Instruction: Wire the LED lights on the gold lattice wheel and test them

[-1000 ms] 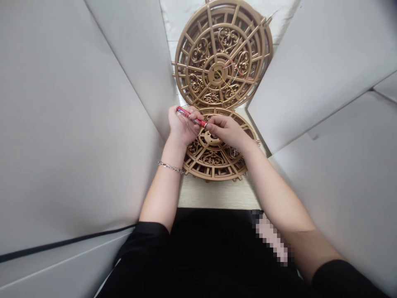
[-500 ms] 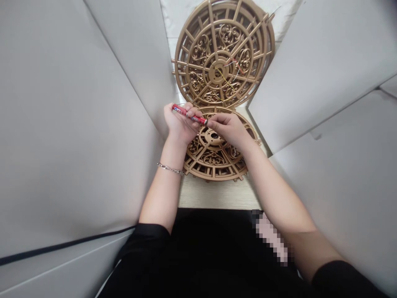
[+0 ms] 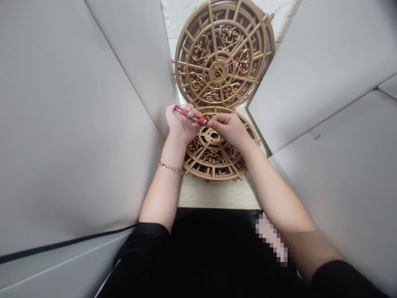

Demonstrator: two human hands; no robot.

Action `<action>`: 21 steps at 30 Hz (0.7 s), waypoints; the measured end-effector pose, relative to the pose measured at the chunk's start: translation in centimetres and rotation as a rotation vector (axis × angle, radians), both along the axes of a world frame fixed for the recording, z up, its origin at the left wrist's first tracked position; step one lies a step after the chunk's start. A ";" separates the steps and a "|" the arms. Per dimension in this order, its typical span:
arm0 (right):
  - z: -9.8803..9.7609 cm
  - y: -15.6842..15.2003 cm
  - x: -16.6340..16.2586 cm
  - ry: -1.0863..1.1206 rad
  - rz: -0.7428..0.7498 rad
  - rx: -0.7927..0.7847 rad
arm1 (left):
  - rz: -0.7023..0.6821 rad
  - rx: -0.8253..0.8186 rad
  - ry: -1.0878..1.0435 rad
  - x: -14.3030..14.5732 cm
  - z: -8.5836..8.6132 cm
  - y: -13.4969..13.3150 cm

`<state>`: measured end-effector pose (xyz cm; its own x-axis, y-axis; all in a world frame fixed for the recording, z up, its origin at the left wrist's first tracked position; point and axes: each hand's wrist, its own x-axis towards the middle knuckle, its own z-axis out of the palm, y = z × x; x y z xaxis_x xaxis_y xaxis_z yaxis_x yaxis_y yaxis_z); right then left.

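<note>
My left hand [image 3: 182,122] is palm up, fingers curled around red printed batteries [image 3: 198,120] that seem to lie end to end in a slanting line. A thin dark wire [image 3: 183,104] shows by its thumb and fingertips. Thumb and forefinger of my right hand [image 3: 228,126] are pinched at the lower right end of the batteries, on what looks like a thin wire end, mostly hidden. Beneath both hands lies a round gold openwork frame [image 3: 214,171] with scrollwork and a hub with a hole.
Behind it, a stack of similar gold round frames [image 3: 217,25] leans at the back, with yellow, red and white wires [image 3: 228,82] across the top one. Grey-white panels [image 3: 93,124] stand close on the left and right. A pale wooden surface [image 3: 217,196] shows in front.
My left hand and the batteries have shifted very slightly to the right. My right hand keeps its pinch at their end.
</note>
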<state>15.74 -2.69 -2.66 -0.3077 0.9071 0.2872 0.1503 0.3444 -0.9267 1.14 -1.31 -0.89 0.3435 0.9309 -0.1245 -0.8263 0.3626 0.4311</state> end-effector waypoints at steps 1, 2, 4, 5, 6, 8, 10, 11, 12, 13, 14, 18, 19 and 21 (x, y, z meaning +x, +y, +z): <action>0.0 0.0 0.0 -0.002 0.001 0.005 | -0.003 -0.003 -0.001 0.0 0.0 0.0; 0.0 0.0 0.0 -0.005 0.000 0.011 | -0.001 -0.009 -0.002 0.1 0.0 0.0; 0.1 0.0 0.0 -0.022 -0.003 0.015 | 0.019 -0.025 -0.002 0.2 0.0 0.0; 0.2 0.0 0.0 -0.041 -0.009 0.016 | 0.032 -0.029 0.003 0.2 0.0 0.0; 0.2 0.0 0.0 -0.064 -0.019 0.017 | 0.043 -0.028 0.012 0.3 0.0 0.0; 0.3 0.0 0.0 -0.119 -0.040 0.026 | 0.045 -0.012 0.035 0.3 -0.1 0.0; 0.3 -0.1 0.1 -0.159 -0.052 0.032 | 0.022 0.011 0.052 0.2 -0.1 0.1; 0.4 -0.1 0.1 -0.168 -0.049 0.034 | 0.006 0.022 0.056 0.2 -0.2 0.1; 0.4 -0.1 0.1 -0.172 -0.041 0.038 | -0.010 0.032 0.058 0.1 -0.2 0.1; 0.3 -0.1 0.1 -0.172 -0.030 0.046 | -0.023 0.039 0.057 0.1 -0.2 0.2; 0.3 -0.1 0.2 -0.170 -0.017 0.057 | -0.034 0.041 0.055 0.1 -0.2 0.2; 0.2 0.0 0.2 -0.164 0.033 0.102 | -0.040 -0.010 0.033 0.1 -0.2 0.1; 0.2 0.0 0.2 -0.162 0.038 0.113 | -0.039 -0.020 0.032 0.1 -0.2 0.1; 0.2 0.1 0.2 -0.160 0.043 0.133 | -0.043 -0.020 0.035 0.1 -0.3 0.1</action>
<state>15.92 -2.63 -2.45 -0.3961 0.8498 0.3478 0.2744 0.4710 -0.8383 1.24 -1.17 -1.15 0.3784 0.9125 -0.1551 -0.7944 0.4062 0.4516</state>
